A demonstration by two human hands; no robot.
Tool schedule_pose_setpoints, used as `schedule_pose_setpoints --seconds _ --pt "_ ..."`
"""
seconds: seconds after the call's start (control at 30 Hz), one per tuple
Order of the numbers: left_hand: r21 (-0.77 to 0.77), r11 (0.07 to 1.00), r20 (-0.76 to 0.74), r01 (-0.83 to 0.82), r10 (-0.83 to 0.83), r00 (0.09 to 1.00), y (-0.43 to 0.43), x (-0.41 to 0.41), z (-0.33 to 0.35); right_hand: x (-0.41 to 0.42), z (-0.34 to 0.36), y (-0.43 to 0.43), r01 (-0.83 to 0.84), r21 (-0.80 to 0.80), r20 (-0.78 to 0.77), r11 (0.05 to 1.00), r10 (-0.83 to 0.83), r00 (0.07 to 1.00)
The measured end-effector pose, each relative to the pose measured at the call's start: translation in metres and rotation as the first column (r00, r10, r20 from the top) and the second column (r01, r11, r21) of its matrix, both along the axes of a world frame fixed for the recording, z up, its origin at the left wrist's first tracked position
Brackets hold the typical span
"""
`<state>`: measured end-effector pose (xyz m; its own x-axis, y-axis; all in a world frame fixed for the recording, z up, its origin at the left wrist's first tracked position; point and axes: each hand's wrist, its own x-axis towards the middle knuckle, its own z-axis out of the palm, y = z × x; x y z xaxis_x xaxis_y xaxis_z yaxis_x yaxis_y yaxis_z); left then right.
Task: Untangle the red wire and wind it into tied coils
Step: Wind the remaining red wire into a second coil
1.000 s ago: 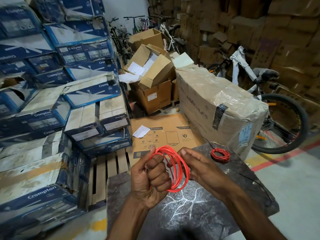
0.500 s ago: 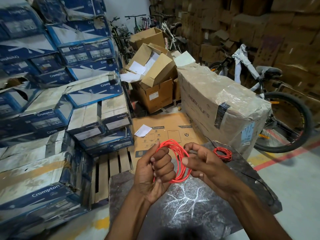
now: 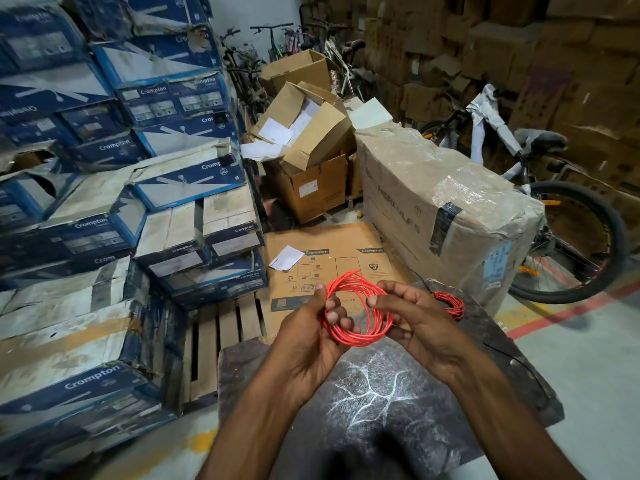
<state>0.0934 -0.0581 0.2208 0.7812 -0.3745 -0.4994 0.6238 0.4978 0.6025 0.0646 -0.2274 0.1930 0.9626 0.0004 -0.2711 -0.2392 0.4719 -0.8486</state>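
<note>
Holding the red wire coil [image 3: 353,338] in both hands, up off the dark stone slab [image 3: 381,393] and just above its far half. Left hand [image 3: 311,337] grips the coil's left side, thumb on the near face and fingers curled through the loop. Right hand [image 3: 419,323] is clamped on the right side, thumb and fingertips pinching the strands. The coil is several loose turns, roughly round, standing nearly upright and facing the camera.

The slab has white branching marks on top. A small red coil [image 3: 450,304] lies at its far right corner, just behind the right hand and partly hidden by it; cannot tell if it is tied. A thin black wire [image 3: 519,362] runs along the slab's right edge.

Past the slab, a wooden pallet [image 3: 221,327] sits to the left and a flat brown carton [image 3: 346,244] lies straight ahead with a white paper slip [image 3: 286,258] on it. A large plastic-wrapped box [image 3: 433,188] stands to the right, with a bicycle [image 3: 571,237] behind it. Worn blue boxes [image 3: 104,202] are stacked along the left.

Further back are open cardboard boxes [image 3: 311,140] with papers inside, more bicycles [image 3: 277,46], and brown cartons [image 3: 519,46] stacked against the far right wall.
</note>
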Motion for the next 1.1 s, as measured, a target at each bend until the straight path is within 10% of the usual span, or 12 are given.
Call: schedule_pose_setpoints --seconds 0.37,0.7,1.1 --pt "0.642 0.758 0.413 -0.114 -0.218 0.884 0.0 -0.008 -0.025 0.003 0.001 0.009 0.031 -0.044 -0.013 0.999 -0.032 0.999" --pt "0.674 0.561 0.702 -0.481 -0.286 0.652 -0.008 -0.018 -0.026 -0.002 -0.003 0.011 0.049 -0.046 -0.035 0.998 -0.05 0.998" --pt "0.712 0.65 0.466 -0.265 -0.155 0.871 -0.036 -0.011 -0.05 -0.019 -0.034 0.001 0.113 -0.188 -0.013 0.976 -0.118 0.993"
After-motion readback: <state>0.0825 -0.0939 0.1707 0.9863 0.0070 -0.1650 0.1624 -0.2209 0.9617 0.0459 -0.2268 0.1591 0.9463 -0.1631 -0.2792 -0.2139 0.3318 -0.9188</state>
